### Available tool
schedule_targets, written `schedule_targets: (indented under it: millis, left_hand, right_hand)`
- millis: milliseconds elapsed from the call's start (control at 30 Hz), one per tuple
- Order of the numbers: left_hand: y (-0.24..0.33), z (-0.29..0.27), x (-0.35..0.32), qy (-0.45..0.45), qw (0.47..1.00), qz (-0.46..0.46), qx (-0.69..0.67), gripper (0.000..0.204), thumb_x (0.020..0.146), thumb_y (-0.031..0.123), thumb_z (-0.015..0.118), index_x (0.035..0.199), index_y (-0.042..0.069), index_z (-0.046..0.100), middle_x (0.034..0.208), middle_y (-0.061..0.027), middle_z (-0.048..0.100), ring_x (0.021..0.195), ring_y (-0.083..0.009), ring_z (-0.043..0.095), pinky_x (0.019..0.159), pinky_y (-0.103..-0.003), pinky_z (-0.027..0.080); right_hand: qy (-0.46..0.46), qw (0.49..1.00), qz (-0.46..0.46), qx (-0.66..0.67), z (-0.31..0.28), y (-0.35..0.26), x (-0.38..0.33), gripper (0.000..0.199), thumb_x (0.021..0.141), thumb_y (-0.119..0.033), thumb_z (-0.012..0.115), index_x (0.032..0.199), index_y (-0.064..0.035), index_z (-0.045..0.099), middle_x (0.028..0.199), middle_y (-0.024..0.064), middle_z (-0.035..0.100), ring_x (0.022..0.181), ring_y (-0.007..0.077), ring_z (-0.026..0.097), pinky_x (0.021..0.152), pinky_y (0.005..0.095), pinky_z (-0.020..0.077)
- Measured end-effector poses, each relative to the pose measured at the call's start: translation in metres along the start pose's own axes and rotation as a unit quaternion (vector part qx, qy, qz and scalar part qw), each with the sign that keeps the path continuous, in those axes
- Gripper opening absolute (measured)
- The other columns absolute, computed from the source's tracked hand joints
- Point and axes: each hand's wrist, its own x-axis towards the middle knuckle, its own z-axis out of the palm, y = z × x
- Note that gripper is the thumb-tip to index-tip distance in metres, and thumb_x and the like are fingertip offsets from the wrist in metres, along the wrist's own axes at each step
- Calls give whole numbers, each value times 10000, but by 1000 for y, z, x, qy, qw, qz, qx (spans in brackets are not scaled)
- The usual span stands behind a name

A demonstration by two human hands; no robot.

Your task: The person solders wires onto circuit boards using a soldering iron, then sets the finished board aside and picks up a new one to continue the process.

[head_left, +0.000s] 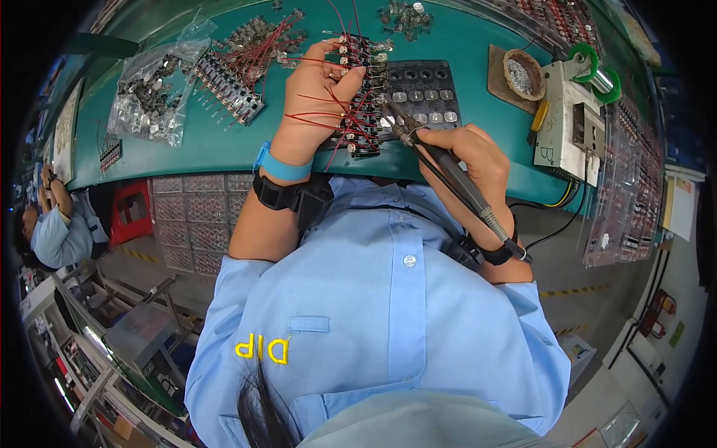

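My left hand is closed on the far part of a long strip of small circuit boards, thumb and fingers gripping its left side. Thin red wires fan out from the strip across the hand. My right hand holds a grey soldering iron like a pen, its tip close to the strip's right edge; whether it touches cannot be made out. Partly under the strip lies a black tray with rows of round pockets, several of them holding shiny metal pieces.
On the green bench at left lie a board strip, a plastic bag of metal parts and tangled red wires. At right stand a round dish, a solder spool and a white box. Another person sits far left.
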Motion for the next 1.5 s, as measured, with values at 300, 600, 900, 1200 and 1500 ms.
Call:
schedule_targets:
  millis: [300, 600, 900, 1200, 1500]
  left_hand:
    - [-2, 0, 1, 0, 1000, -5, -4, 554, 892, 233, 818, 1334, -1, 580, 832, -31, 659, 724, -84, 621, 634, -255, 520]
    - [-5, 1, 2, 2, 1000, 6, -1, 554, 893, 226, 816, 1338, -3, 579, 823, -28, 657, 715, -82, 615, 628, -254, 518]
    - [2, 1, -1, 3, 1000, -2, 10, 544, 887, 214, 818, 1331, 3, 584, 834, -33, 669, 735, -83, 621, 646, -253, 521]
    - [-5, 0, 3, -1, 1000, 1, 7, 552, 871, 228, 831, 1324, 19, 595, 832, -34, 668, 737, -94, 621, 664, -259, 524]
    - [0, 1, 2, 5, 1000, -3, 24, 589, 846, 254, 846, 1323, 15, 597, 848, -43, 660, 749, -107, 628, 676, -266, 530]
  right_hand:
    - [-14, 1000, -2, -10, 0, -3, 4, 237, 752, 51, 828, 963, -39, 767, 850, 56, 741, 699, 180, 626, 602, 283, 484]
    - [-20, 999, 48, -7, -2, -7, 3, 229, 779, 41, 809, 986, -46, 763, 845, 55, 726, 724, 151, 629, 597, 271, 480]
    - [3, 998, 57, -16, -10, -7, 3, 252, 791, 52, 795, 1020, -47, 756, 896, 53, 724, 738, 128, 617, 644, 248, 481]
    - [172, 966, 155, -115, -48, 33, -4, 273, 843, 22, 775, 1107, -40, 748, 939, 77, 738, 788, 150, 654, 710, 277, 516]
    - [235, 948, 198, -82, -51, 30, -6, 271, 855, 13, 770, 1117, -57, 757, 934, 88, 754, 757, 152, 679, 700, 280, 520]
